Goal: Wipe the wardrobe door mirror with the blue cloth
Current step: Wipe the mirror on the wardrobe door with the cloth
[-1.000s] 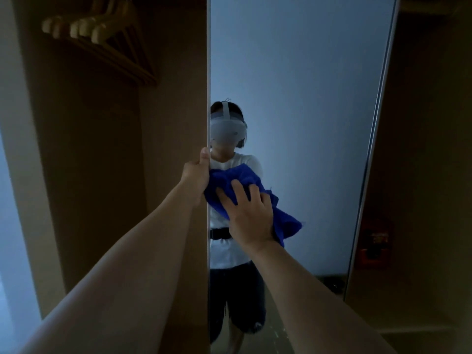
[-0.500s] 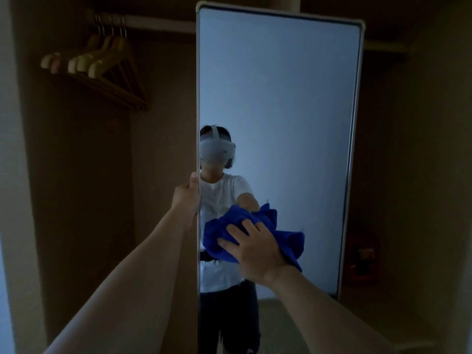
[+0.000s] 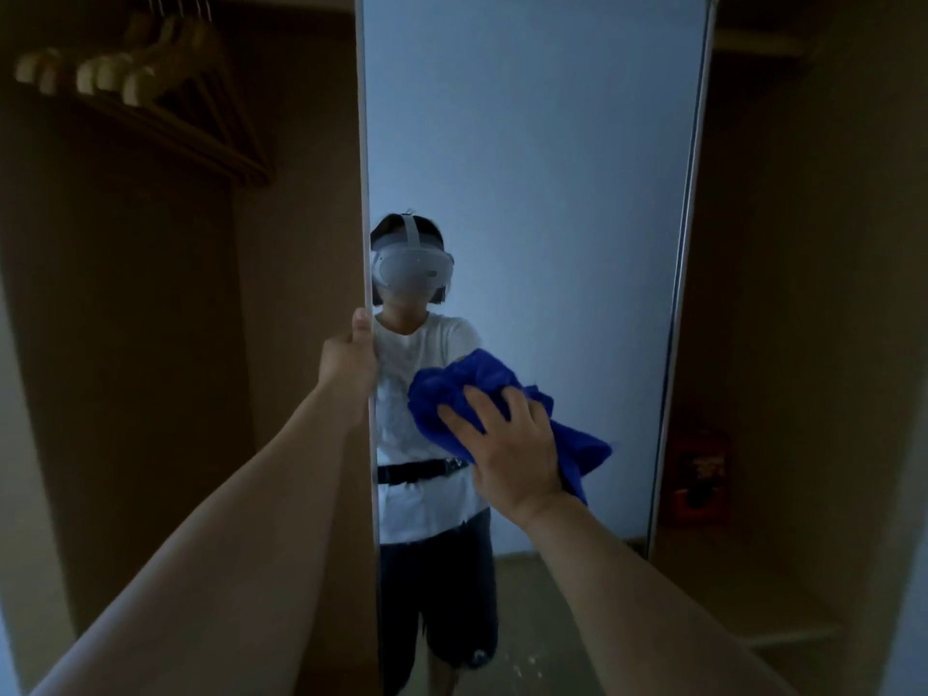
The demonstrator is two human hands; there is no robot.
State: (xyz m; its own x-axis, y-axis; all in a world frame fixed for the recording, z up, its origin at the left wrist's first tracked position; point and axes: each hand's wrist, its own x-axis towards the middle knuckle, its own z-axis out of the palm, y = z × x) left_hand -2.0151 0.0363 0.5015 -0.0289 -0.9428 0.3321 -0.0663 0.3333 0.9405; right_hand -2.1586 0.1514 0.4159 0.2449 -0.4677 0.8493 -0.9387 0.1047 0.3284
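Dimly lit, the wardrobe stands open, and its door mirror (image 3: 527, 168) faces the camera, tall and narrow, with a pale frame down both long sides.

The left hand (image 3: 349, 361) grips the mirror's left edge about halfway up: the thumb lies on the front of the frame and the fingers curl round behind it, out of sight.

The right hand (image 3: 507, 444) presses the cloth (image 3: 482, 389) against the glass, right of the left hand and a little lower. Its fingers are spread and only slightly bent, lying flat on the bunched blue fabric. The cloth bulges above the fingertips, and a loose corner hangs down to the right of the wrist.

The glass reflects a person in a white shirt, dark shorts and a headset, with a dark belt at the waist, against a pale blue wall.

Wooden hangers (image 3: 135, 77) hang in a row at the upper left inside the wardrobe. Low on the right, beyond the mirror, sits a reddish object (image 3: 703, 474) too dark to identify.
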